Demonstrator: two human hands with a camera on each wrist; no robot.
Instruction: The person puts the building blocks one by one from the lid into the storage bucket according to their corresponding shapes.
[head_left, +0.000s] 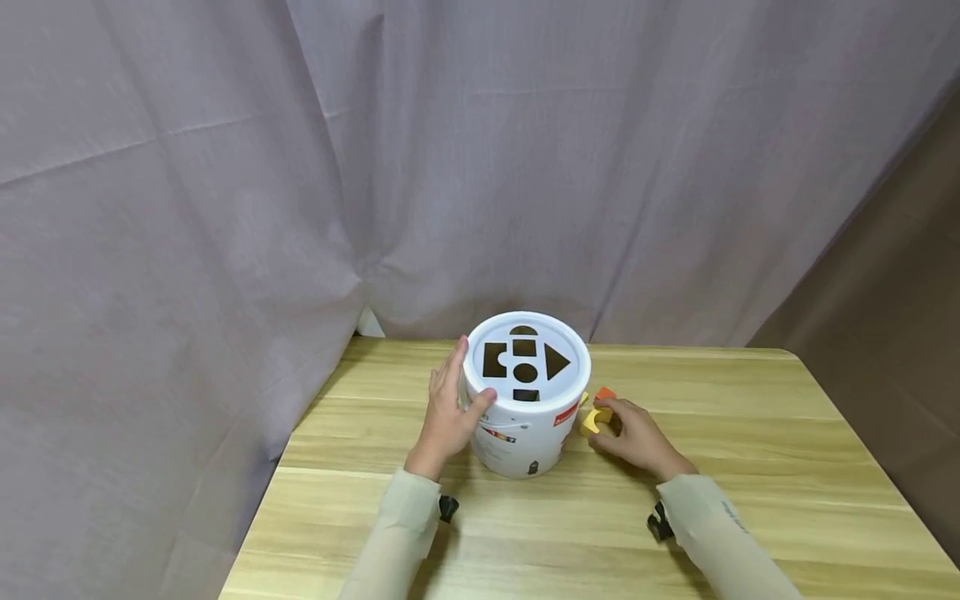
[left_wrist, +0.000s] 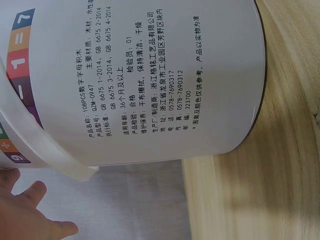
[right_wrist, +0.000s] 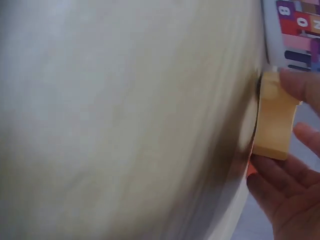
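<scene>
1. Reaching up from the lower centre of the head view: two pale sleeves (head_left: 405, 517), a small black clip at each cuff.
2. Resting against the left side of the white bucket (head_left: 525, 433): left hand (head_left: 447, 412), fingers straight and relaxed along the wall and rim, thumb on the front wall, nothing curled round.
3. Showing in the lower left corner of the left wrist view: fingertips (left_wrist: 30, 220) of that hand just below the bucket's white band, printed label filling most of the frame.
4. Pinching a yellow block (head_left: 595, 419) just right of the bucket's base, right of frame centre: right hand (head_left: 637, 437), fingers curled over the block, which sits at the fingertips, low on the table.
5. Seen in the right wrist view at the right edge: same yellow block (right_wrist: 272, 120) held between fingers (right_wrist: 300, 85) above and below, very close to the bucket wall; touching or not, cannot tell through the blur.
6. Lying just behind the yellow block, slightly higher in the frame: an orange block (head_left: 605, 393), close to the bucket.
7. Standing upright near the far edge of the wooden table (head_left: 750, 467), centre of frame: the bucket, its white lid (head_left: 491, 329) cut with dark shape holes, among them a square, a circle and a triangle.
8. Hanging behind the table across the upper frame: a creased mauve curtain (head_left: 225, 167).
</scene>
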